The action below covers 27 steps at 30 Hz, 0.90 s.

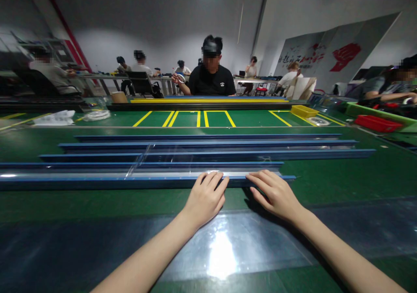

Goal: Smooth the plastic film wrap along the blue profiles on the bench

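Observation:
My left hand (206, 197) rests its fingertips on the near edge of the closest long blue rail (97, 182), fingers slightly apart and bent. To its right, my right hand (275, 194) has its fingers stretched out, the tips at the same rail's edge near its right end. Neither hand is wrapped round anything that I can see. Behind that edge, the rail has a pale channel and a second blue lip. Strips of clear plastic film (140, 160) lie across the rails. Farther back, several more blue rails (208, 156) run parallel.
A clear plastic sheet (254, 245) lies on the green table (339, 182) under my forearms. Beyond are yellow tape marks, a black rail (202, 106), a yellow tray (304, 111), a red tray (378, 122) and a white coil (97, 115). A co-worker in black (211, 80) sits opposite.

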{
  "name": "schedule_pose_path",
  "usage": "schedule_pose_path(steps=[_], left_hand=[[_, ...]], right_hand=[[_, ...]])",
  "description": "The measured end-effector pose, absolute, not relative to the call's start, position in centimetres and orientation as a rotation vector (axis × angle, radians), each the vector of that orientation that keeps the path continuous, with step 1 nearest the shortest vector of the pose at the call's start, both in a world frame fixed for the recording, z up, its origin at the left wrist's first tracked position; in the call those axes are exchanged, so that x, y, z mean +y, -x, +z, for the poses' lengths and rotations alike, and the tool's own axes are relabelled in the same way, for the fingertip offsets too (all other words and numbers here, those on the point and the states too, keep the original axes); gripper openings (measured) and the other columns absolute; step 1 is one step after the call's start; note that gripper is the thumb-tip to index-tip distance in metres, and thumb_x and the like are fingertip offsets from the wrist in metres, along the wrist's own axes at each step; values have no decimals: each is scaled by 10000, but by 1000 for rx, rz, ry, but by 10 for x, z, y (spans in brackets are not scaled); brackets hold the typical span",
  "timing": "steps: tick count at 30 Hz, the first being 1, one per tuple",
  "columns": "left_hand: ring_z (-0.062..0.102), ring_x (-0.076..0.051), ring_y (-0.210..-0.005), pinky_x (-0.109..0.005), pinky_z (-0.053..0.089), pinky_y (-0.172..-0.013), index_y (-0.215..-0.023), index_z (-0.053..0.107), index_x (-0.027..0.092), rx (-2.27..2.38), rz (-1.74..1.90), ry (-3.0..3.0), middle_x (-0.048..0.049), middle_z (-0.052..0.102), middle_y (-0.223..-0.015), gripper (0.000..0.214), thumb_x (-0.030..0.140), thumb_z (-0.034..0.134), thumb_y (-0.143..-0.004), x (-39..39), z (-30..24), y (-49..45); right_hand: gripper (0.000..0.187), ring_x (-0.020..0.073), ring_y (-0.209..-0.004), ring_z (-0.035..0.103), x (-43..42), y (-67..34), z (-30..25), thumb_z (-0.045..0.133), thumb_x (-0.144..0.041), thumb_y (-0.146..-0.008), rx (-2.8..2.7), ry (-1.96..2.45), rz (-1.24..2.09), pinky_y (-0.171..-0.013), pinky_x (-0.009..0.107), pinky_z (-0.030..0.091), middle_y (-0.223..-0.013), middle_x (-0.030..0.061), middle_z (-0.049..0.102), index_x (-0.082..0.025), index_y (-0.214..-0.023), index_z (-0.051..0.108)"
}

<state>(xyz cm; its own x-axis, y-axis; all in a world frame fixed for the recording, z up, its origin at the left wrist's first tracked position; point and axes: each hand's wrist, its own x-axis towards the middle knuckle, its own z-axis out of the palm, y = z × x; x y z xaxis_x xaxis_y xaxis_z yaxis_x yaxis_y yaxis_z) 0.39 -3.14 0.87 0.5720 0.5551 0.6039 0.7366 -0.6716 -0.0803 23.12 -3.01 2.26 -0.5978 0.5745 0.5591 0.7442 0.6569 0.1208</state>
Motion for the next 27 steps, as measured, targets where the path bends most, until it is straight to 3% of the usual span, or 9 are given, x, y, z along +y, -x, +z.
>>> schedule_pose_path(steps=[13, 22, 27], left_hand=[[408, -196, -1175, -360, 322, -967, -1216, 450, 131, -848, -797, 2612, -113, 508, -1229, 409, 150, 404, -810, -32, 11, -2], [454, -204, -1115, -372, 320, -955, -1177, 483, 130, -881, -798, 2601, -108, 540, -1179, 375, 161, 412, -810, -32, 9, -1], [453, -213, -1115, -378, 315, -953, -1185, 478, 130, -922, -763, 2593, -107, 539, -1179, 382, 179, 415, -811, -31, 7, -1]], right_hand=[[187, 161, -735, 522, -29, -237, 30, 420, -212, -841, -2208, 1167, -557, -654, 285, 357, -795, 56, 635, -166, -822, 600], [316, 132, -567, 450, -26, -248, 31, 420, -263, -848, -2120, 1353, -879, -577, 266, 294, -556, 23, 539, -185, -559, 521], [339, 127, -543, 442, -23, -255, 32, 431, -289, -842, -1998, 1456, -1022, -552, 255, 275, -518, 13, 507, -188, -525, 494]])
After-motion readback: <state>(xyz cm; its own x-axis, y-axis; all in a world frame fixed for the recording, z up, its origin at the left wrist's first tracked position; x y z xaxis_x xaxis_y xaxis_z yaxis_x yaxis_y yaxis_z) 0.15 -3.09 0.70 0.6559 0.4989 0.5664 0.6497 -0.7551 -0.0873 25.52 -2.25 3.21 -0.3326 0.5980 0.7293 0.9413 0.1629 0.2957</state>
